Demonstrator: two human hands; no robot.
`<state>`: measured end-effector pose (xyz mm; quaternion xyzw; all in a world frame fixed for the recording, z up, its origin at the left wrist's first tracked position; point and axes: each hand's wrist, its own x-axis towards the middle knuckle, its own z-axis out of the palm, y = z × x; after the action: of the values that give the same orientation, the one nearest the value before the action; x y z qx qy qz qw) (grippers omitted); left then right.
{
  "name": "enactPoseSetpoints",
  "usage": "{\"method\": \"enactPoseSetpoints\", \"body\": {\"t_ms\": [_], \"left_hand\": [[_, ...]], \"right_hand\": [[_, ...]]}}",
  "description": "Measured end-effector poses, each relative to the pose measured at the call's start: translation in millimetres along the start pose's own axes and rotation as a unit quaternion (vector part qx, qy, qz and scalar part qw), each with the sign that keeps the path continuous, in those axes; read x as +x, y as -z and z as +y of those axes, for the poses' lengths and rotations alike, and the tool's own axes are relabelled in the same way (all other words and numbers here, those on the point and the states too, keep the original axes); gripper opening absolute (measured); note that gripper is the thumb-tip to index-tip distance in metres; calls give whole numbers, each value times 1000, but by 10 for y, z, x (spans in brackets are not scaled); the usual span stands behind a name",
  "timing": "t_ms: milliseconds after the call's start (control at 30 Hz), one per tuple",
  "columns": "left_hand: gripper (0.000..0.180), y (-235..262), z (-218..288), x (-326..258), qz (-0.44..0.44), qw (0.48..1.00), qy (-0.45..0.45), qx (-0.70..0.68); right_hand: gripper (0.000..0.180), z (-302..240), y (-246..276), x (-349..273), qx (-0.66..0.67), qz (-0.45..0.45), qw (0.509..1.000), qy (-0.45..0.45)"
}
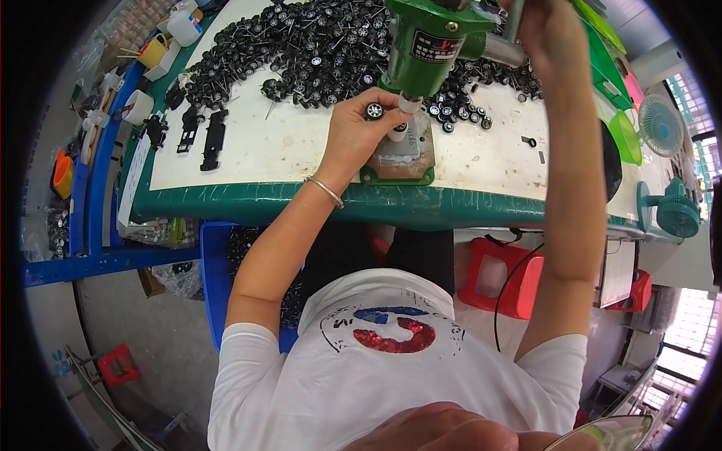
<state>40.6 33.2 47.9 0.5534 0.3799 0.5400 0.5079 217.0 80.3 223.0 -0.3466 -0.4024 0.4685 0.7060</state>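
My left hand is closed at the base of a green hand press. A small black toy wheel with a silver hub is held between its fingers. Thumb and forefinger meet right at the tip of the press ram. Just below them a white post stands on the metal base plate, with a dark piece at its top. At the upper edge, my right hand is closed around the metal press lever; some of its fingers are hidden.
A large heap of toy wheels on axles covers the back of the table. Loose wheels lie right of the press. Black toy chassis lie at left. A blue bin and red stool stand below the green table edge.
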Motion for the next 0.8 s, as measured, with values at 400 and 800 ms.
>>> {"method": "enactPoseSetpoints", "body": {"t_ms": [400, 800], "left_hand": [[10, -30, -19, 48, -36, 998, -43, 21], [10, -42, -29, 51, -38, 997, -47, 48]], "right_hand": [[23, -261, -201, 119, -32, -33, 989, 140], [26, -214, -76, -182, -40, -55, 939, 338]]}}
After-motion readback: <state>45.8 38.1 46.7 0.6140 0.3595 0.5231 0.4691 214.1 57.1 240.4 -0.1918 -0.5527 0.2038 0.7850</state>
